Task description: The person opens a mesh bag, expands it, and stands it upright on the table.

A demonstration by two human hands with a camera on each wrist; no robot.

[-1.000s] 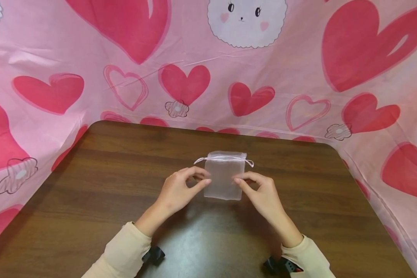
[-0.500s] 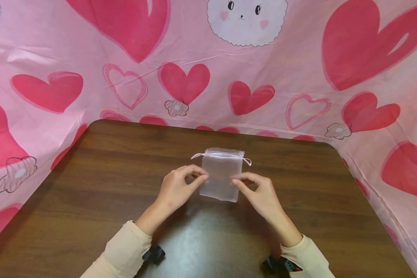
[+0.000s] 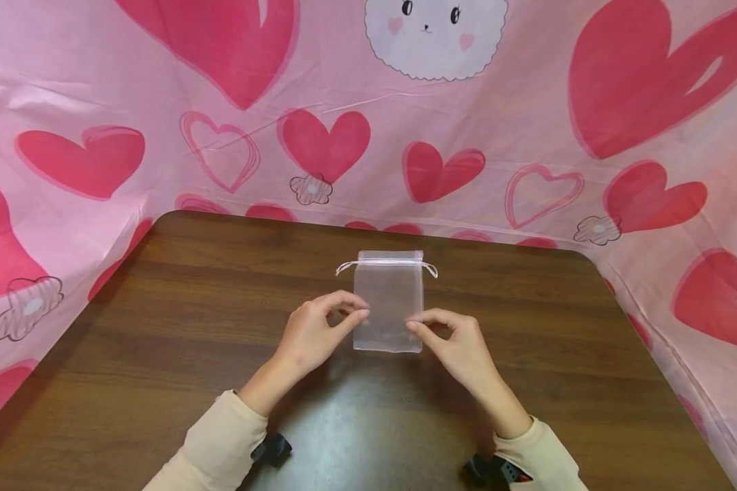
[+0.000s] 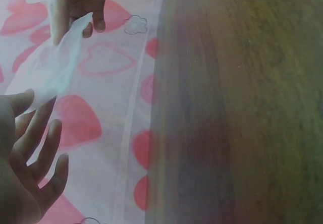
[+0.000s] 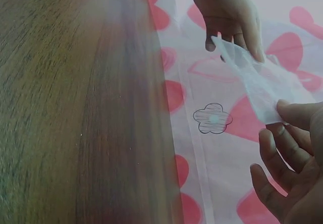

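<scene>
Pinching one sheer pouch by its lower side edges, left hand and right hand hold it above one table

The brown table lies bare to the left, right and front of the two hands, so a hand could pass there freely. Only the sheer pouch, held between the left hand and right hand, occupies the middle. The pink heart cloth rises as a wall behind and at both sides, closing off the far edge.
</scene>
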